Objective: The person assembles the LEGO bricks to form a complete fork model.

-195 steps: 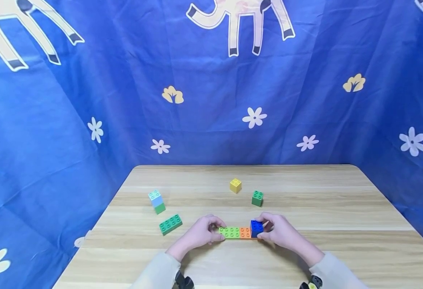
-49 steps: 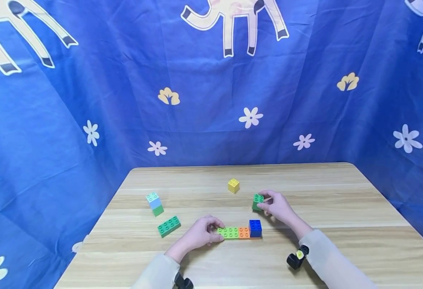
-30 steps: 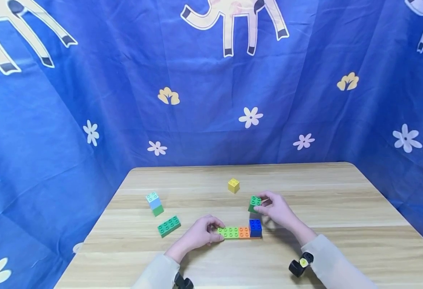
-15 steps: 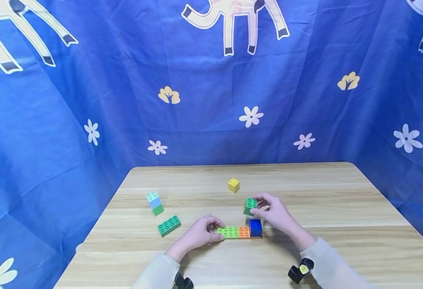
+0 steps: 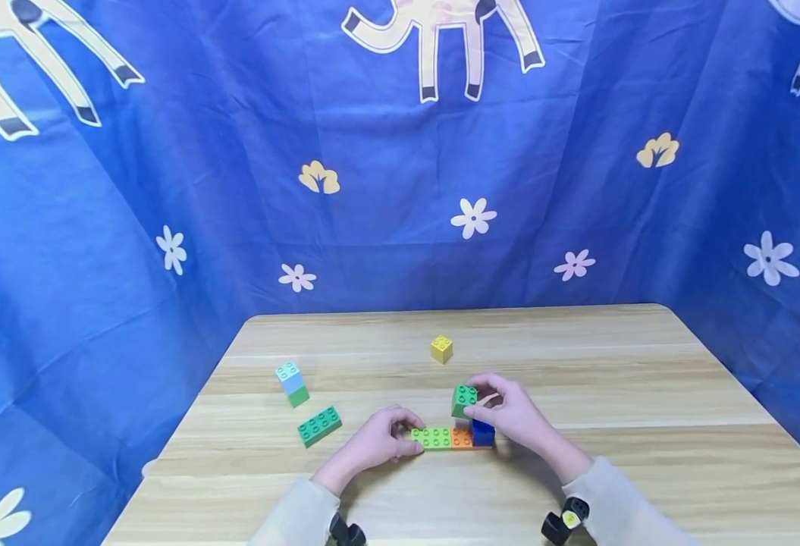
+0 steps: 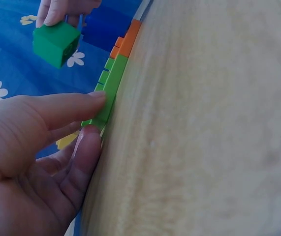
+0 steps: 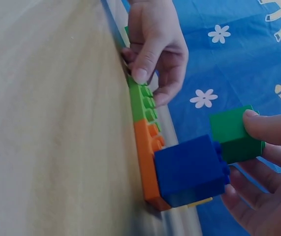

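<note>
My left hand [image 5: 377,442] pinches the left end of a flat lime-green brick [image 5: 432,438], which lies on the table in line with an orange brick [image 5: 462,438]. On the orange brick's right end sits a square blue brick [image 7: 192,169]. A square green brick [image 5: 464,400] is pinched between the thumb and fingers of my right hand [image 5: 517,415]. In the head view it is held just behind and above the orange part, partly in front of the blue brick. The right wrist view shows the green brick apart from the row.
A yellow square brick [image 5: 441,349] stands farther back on the wooden table [image 5: 577,364]. To the left are a long dark-green brick [image 5: 320,426] and a light-blue brick [image 5: 290,377] stacked on a green one [image 5: 298,396]. A blue curtain [image 5: 400,189] hangs behind.
My right hand let go of the blue brick on the orange one, took the green square brick and carried it left and toward the row. My left hand stays at the lime-green end.
</note>
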`<state>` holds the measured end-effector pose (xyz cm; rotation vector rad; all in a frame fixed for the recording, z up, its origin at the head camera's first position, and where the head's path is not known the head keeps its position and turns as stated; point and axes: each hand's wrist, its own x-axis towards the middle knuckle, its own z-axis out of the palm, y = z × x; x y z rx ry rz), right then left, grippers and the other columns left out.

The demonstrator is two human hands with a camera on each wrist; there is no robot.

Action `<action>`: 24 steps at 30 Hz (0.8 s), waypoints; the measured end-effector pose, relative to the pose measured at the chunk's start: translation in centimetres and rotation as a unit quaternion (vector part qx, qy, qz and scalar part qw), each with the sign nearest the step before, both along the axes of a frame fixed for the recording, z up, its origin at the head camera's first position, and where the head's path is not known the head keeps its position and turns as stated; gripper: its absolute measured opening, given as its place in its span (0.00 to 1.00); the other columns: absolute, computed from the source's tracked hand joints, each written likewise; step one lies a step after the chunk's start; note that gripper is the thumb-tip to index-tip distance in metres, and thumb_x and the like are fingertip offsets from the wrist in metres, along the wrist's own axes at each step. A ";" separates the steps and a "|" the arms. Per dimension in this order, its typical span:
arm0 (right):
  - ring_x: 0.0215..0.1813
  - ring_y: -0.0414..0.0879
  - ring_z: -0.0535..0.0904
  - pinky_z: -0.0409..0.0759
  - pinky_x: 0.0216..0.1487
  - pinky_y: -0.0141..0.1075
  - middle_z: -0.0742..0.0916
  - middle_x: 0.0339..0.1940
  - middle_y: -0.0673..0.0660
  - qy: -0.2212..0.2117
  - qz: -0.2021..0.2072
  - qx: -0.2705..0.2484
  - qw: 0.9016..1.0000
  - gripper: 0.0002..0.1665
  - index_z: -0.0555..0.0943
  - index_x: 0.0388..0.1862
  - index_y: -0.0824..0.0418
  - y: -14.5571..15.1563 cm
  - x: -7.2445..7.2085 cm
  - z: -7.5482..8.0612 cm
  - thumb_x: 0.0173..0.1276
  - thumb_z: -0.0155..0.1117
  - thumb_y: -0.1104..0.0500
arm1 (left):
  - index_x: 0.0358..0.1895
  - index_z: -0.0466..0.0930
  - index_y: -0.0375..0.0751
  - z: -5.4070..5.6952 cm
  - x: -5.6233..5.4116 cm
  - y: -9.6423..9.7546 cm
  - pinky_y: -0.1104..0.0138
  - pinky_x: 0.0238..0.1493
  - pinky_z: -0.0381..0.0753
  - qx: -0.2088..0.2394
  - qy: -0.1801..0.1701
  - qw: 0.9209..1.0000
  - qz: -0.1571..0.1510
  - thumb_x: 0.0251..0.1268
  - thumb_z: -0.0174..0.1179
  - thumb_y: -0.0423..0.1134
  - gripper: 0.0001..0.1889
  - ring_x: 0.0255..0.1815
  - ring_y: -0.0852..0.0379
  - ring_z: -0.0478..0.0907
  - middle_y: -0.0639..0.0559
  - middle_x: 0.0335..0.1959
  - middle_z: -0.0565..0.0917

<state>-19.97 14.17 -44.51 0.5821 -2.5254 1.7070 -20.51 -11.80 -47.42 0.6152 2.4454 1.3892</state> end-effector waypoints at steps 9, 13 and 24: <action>0.42 0.48 0.78 0.79 0.43 0.37 0.82 0.39 0.53 -0.011 0.041 0.019 0.999 0.22 0.78 0.50 0.59 -0.5 0.5 -0.7 0.57 0.70 0.54 | 0.43 0.80 0.41 0.3 0.1 0.0 0.67 0.19 0.80 0.000 0.001 1.000 -0.002 0.48 0.70 0.35 0.16 0.26 0.57 0.71 0.48 0.35 0.72; 0.44 0.47 0.77 0.76 0.48 0.43 0.82 0.40 0.52 -0.010 0.041 0.038 0.998 0.23 0.78 0.49 0.58 -0.6 0.6 -1.1 0.56 0.71 0.53 | 0.43 0.80 0.41 0.3 0.1 0.0 0.68 0.18 0.80 0.000 0.000 1.000 -0.003 0.48 0.70 0.35 0.16 0.25 0.57 0.71 0.48 0.35 0.73; 0.47 0.46 0.75 0.72 0.52 0.45 0.82 0.42 0.50 -0.013 0.046 0.059 0.997 0.21 0.79 0.46 0.55 -1.2 0.8 -1.6 0.54 0.72 0.53 | 0.43 0.80 0.41 0.3 0.0 -0.1 0.68 0.18 0.80 -0.001 -0.003 1.000 -0.003 0.48 0.70 0.35 0.16 0.25 0.57 0.71 0.48 0.36 0.73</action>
